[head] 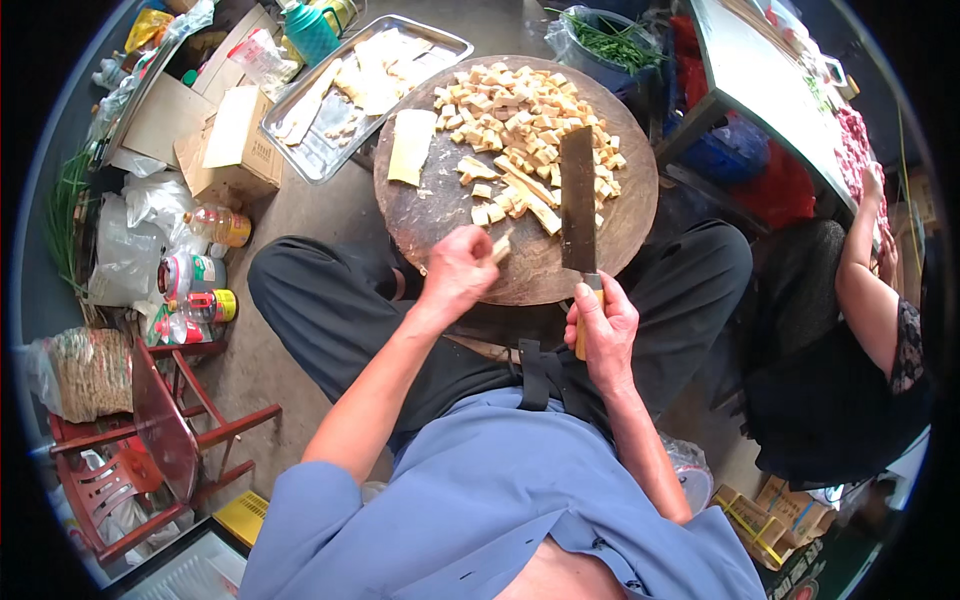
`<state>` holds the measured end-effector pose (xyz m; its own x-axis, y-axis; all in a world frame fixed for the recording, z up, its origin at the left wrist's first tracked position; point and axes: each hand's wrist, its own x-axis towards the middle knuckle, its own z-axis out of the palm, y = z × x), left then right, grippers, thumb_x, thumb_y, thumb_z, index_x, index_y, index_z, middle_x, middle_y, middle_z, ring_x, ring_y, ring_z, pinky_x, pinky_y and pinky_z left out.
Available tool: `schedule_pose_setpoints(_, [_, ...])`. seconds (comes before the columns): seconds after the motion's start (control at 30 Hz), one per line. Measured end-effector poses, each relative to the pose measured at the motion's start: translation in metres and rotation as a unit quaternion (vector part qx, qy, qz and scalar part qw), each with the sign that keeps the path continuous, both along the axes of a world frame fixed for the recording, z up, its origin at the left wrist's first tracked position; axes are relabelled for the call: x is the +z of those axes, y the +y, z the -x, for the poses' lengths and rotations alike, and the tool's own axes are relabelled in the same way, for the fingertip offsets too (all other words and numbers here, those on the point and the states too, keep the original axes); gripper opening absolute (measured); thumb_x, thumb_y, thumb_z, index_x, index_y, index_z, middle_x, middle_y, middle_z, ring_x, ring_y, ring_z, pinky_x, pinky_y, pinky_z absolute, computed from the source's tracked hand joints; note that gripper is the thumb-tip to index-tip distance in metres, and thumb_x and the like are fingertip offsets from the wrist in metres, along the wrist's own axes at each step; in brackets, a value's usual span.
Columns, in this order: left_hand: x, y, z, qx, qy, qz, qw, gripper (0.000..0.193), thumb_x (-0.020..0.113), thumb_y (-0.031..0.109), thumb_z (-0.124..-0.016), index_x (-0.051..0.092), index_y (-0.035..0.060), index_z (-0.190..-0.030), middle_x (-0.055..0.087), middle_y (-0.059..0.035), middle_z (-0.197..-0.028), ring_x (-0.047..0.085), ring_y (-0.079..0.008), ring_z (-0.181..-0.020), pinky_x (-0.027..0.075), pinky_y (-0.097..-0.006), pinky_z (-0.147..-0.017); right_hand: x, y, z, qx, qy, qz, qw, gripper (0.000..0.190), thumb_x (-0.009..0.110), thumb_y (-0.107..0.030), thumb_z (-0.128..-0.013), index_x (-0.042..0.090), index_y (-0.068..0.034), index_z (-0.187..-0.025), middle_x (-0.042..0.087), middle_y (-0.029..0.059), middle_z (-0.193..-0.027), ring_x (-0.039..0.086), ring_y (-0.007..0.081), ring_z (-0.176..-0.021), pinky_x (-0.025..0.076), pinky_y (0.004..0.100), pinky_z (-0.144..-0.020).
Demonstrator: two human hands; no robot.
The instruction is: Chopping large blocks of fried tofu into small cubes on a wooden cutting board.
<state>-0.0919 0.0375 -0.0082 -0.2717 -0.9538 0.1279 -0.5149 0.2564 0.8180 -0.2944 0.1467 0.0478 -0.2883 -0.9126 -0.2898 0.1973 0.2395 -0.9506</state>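
My right hand (606, 324) grips the wooden handle of a cleaver (578, 199), its broad dark blade raised over the right part of a round wooden chopping block (442, 221). Over the block's near left part, my left hand (461, 270) pinches a small pale yellow piece (501, 247) between thumb and fingers. A heap of cut pale yellow cubes (517, 112) covers the far side of the block. Several uncut strips (534, 196) lie among cubes near the middle. One flat pale slab (411, 146) rests at the block's left edge. What the food is, I cannot tell.
A metal tray (322, 161) with more pale slabs stands left of the block. A bucket of green stalks (611, 49) is behind it. At right, a person (866, 277) handles chopped meat (855, 142) on a white table (765, 75). Bottles (217, 225) and a red chair (169, 420) stand left.
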Motion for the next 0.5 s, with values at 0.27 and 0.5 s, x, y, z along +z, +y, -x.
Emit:
schedule_pose_setpoints(0.27, [0.011, -0.018, -0.063, 0.156, -0.031, 0.08, 0.984, 0.011, 0.065, 0.001, -0.074, 0.061, 0.0009, -0.085, 0.054, -0.0056, -0.077, 0.053, -0.0146, -0.066, 0.046, -0.0291, -0.064, 0.01, -0.006, -0.012, 0.12, -0.002, -0.044, 0.992, 0.038, 0.068, -0.025, -0.098, 0.063, -0.001, -0.127, 0.058, -0.0004, -0.07, 0.053, 0.0065, -0.051, 0.043, 0.0226, -0.045])
schedule_pose_setpoints(0.5, [0.004, -0.029, -0.055, 0.09, -0.032, 0.093, 0.991, 0.013, 0.065, 0.004, -0.075, 0.062, -0.0004, -0.087, 0.058, -0.0095, -0.081, 0.057, -0.0199, -0.07, 0.048, -0.0315, -0.067, 0.021, -0.018, -0.022, 0.227, 0.06, -0.096, 0.967, 0.033, 0.068, -0.028, -0.097, 0.066, -0.002, -0.117, 0.058, 0.0, -0.068, 0.054, 0.0074, -0.05, 0.044, 0.0243, -0.045])
